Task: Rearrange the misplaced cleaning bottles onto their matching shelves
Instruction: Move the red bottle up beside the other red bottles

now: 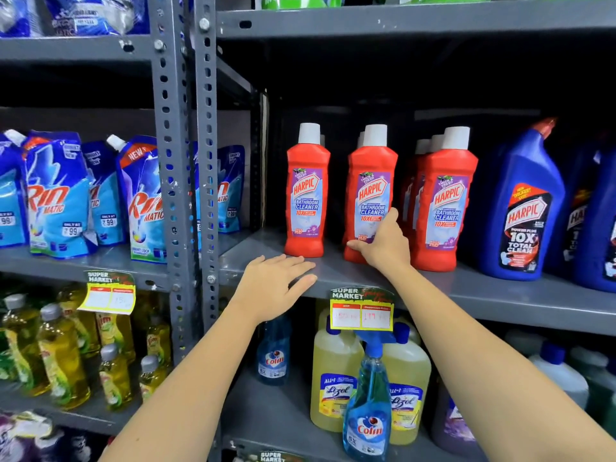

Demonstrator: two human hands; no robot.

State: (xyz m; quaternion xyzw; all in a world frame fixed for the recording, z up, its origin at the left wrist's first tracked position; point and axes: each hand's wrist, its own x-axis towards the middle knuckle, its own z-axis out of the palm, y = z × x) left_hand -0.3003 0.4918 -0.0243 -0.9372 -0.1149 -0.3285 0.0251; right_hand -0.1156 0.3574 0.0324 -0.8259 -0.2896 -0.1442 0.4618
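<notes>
The right hand (383, 243) wraps the lower body of the middle red plastic bathroom-cleaner bottle with a white cap (370, 191), thumb at the base and fingers around its right side, gripping it. That bottle stands upright on the grey metal shelf (483, 288), long axis vertical, at twelve o'clock from the hand. The left hand (276, 281) lies open and flat on the shelf edge, holding nothing; a matching red bottle (306, 191) stands just beyond it at one o'clock. The right hand is plainly the nearer to the gripped bottle, so any lift or slide probably falls to it.
</notes>
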